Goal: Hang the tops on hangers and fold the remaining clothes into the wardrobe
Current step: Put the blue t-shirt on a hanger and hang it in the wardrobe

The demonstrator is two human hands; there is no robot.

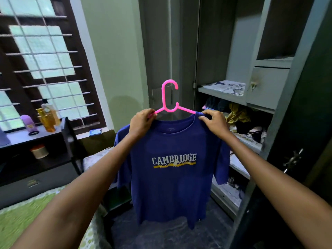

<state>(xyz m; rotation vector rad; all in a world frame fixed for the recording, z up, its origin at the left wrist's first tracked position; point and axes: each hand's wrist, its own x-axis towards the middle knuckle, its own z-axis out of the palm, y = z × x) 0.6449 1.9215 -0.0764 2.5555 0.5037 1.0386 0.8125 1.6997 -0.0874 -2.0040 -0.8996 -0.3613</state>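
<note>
We hold the blue T-shirt (pixel 172 169) up before the open wardrobe (pixel 265 97), left hand (pixel 142 121) pinching the pink hanger (pixel 169 97) arm, right hand (pixel 213 123) pinching the shoulder, probably to seat it squarely

Hanger (pixel 169 97): smooth glossy pink plastic. T-shirt (pixel 172 177): soft matt blue cloth, lettering printed flat in white and yellow. Wardrobe (pixel 239 56): grey painted metal by the look of it, matt; shelf lined with newspaper (pixel 228 87). Door handle (pixel 292 159): shiny metal. Window bars (pixel 46 69): pale painted metal. Bottles (pixel 48 115) on the dark table: clear amber plastic, glossy.
</note>
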